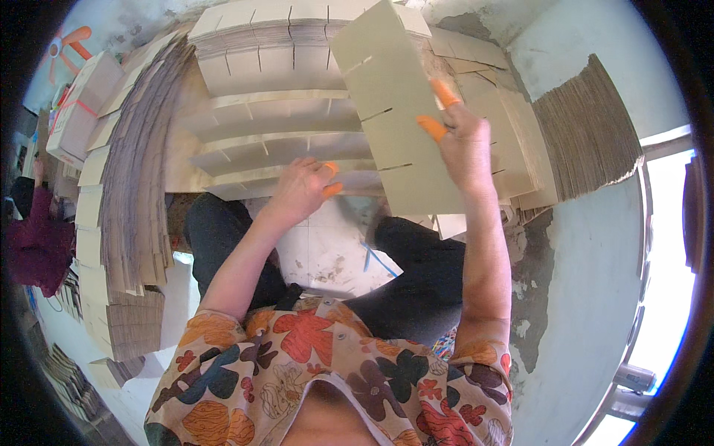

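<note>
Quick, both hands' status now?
Left hand: by the nearest cardboard strip; whether it grips cannot be told.
Right hand: closed, holding a slotted cardboard panel.

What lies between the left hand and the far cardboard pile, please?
In the head view, rows of slotted cardboard strips lie between the left hand and the far cardboard pile.

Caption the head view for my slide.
Right hand holding a slotted cardboard panel, left hand near slotted strips, orange covers on fingertips.
</note>
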